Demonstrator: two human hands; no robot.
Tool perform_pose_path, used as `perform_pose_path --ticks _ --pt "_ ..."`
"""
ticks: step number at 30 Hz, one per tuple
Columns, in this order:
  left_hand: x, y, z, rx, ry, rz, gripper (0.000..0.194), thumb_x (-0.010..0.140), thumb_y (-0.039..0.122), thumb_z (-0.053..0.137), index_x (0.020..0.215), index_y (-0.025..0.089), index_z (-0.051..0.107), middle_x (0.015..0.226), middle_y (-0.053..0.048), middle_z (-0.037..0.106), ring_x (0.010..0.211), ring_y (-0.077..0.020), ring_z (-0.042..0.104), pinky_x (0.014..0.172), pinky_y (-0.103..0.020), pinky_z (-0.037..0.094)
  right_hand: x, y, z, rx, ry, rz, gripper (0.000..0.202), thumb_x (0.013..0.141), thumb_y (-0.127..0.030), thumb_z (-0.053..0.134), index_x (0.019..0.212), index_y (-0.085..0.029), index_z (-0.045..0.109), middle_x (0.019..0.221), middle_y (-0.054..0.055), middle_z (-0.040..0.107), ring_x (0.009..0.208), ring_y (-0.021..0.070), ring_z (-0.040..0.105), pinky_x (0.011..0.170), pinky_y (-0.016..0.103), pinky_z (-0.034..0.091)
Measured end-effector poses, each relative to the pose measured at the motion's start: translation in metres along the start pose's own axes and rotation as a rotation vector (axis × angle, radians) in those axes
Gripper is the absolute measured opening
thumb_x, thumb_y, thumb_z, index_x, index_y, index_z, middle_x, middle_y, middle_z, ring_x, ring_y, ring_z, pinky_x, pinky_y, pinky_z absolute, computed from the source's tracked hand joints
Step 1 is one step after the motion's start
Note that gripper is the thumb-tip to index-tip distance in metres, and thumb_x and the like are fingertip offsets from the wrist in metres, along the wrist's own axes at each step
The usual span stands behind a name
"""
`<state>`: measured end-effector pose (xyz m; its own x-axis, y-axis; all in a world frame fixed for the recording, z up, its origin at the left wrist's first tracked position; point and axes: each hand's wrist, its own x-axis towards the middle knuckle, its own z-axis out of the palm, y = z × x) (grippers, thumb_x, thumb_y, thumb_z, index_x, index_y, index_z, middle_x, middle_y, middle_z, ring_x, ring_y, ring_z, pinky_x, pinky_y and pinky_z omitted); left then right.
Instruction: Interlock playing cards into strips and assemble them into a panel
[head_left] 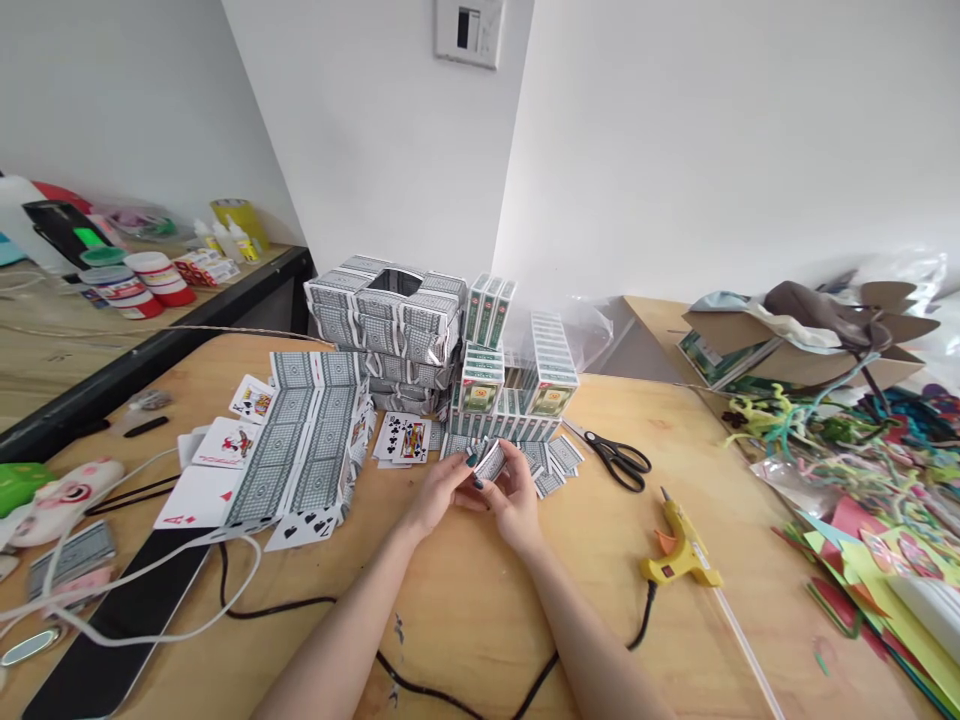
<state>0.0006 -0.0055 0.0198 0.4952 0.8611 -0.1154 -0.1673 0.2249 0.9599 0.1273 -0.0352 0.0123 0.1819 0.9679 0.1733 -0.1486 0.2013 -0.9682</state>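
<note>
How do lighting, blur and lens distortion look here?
Head view: soft light, right-hand wall brighter than the left, no hard shadows by the left hand or right hand; head view: wide-angle stretch toward the edges, pipe cleaners smeary; head view: scissors clearly outlined, small print on playing-card boxes unreadable.

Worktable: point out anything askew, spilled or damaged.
Loose cards lie askew before the neatly stacked small boxes. At far right, colorful fuzzy strands sprawl in a tangle. No spilled liquid or clear damage shows.
</note>
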Motion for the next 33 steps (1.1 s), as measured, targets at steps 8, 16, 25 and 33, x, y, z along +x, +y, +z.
perform_pose_path --ticks 8,16,25,33 --pt "-0.002 0.008 -0.008 -0.179 -0.09 -0.004 0.019 0.073 0.035 0.058 0.08 0.017 0.056 0.091 -0.008 0.064 0.089 -0.0214 0.061 0.08 -0.039 0.049 0.002 -0.002 -0.001 -0.033 0.011 -0.043 0.057 0.064 -0.027 0.07 0.116 -0.027 0.048 0.122 0.007 0.047 0.105 0.0222 0.049 0.087 0.037 0.043" --pt "0.007 -0.007 -0.005 0.077 0.118 0.213 0.047 0.06 0.017 0.069 0.102 0.017 0.05 0.113 -0.011 0.056 0.105 -0.0223 0.053 0.09 -0.038 0.045 0.008 0.001 -0.011 0.09 0.091 0.068 0.049 0.072 -0.036 0.062 0.117 -0.021 0.05 0.122 0.008 0.052 0.115 0.0232 0.045 0.099 0.042 0.033" --pt "0.005 -0.017 -0.004 0.527 0.147 0.339 0.057 0.07 0.011 0.057 0.123 0.022 0.042 0.129 -0.008 0.045 0.111 -0.0212 0.05 0.094 -0.037 0.044 0.008 -0.003 -0.012 0.043 0.022 0.004 0.048 0.073 -0.034 0.061 0.118 -0.021 0.051 0.123 0.008 0.052 0.112 0.0241 0.047 0.093 0.04 0.038" --pt "0.007 -0.02 -0.005 0.531 0.216 0.39 0.056 0.071 0.005 0.052 0.122 0.025 0.042 0.129 -0.006 0.043 0.113 -0.019 0.048 0.093 -0.033 0.046 0.009 0.006 -0.012 0.067 0.064 0.176 0.049 0.071 -0.038 0.06 0.117 -0.022 0.053 0.093 0.005 0.065 0.062 0.0141 0.054 0.055 0.027 0.043"
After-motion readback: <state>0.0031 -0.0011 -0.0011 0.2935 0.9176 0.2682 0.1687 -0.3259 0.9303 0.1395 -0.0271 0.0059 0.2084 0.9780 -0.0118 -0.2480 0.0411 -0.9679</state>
